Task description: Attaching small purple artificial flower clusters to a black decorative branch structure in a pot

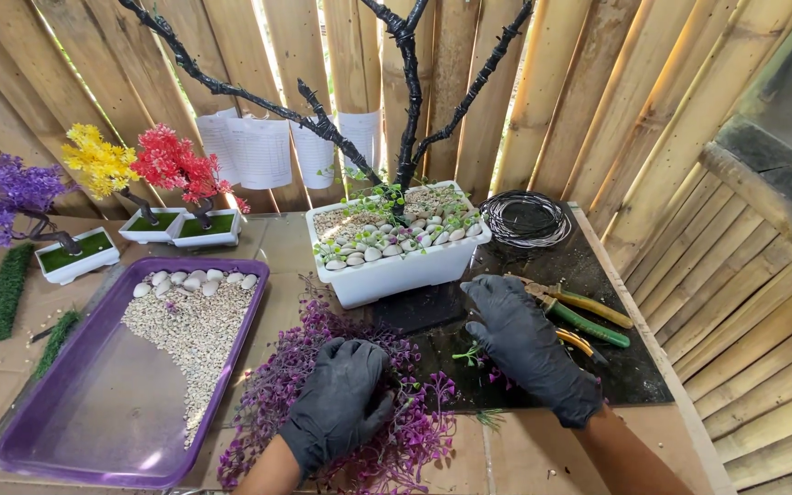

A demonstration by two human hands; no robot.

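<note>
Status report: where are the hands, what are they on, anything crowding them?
Left hand pressed on purple foliage pile. Right hand on dark mat, empty. Pliers close beside it, white planter just ahead.

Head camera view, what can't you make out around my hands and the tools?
- Left hand: palm pressed into the purple foliage; grip hidden.
- Right hand: hides anything beneath it.
- Tools: heads partly hidden by that hand.
- Branches: cut off at the top edge.
</note>
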